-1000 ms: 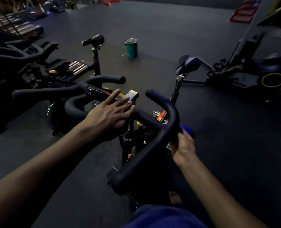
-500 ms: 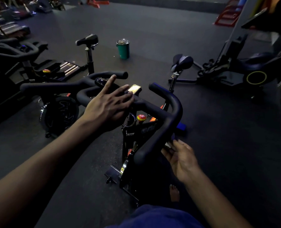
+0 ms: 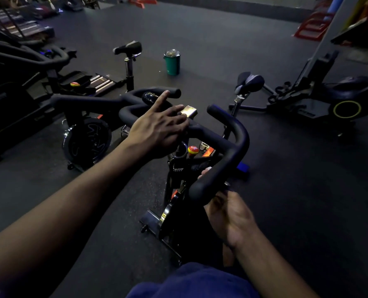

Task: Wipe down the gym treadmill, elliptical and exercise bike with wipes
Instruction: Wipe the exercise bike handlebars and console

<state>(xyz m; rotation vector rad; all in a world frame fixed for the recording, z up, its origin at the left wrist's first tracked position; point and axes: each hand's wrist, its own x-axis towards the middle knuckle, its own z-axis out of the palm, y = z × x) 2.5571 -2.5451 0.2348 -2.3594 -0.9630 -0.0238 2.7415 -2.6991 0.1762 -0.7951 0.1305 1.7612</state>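
The exercise bike [image 3: 185, 175], nearest of several machines on the dark rubber floor [image 3: 286, 201], is the unit under attention; the step in hand appears to be wiping its handlebar. The handlebar [image 3: 232, 145] is a looped tube in matte black padding, curved at both horns. The left hand [image 3: 157, 130] lies flat, fingers extended, across the centre bar beside the small glossy console [image 3: 189, 111]. The right hand [image 3: 228, 211] curls round the near end of the right horn from below; whether a wipe sits within it cannot be told. Next move, in my judgement: draw along the padded tube with even pressure, following the bends.
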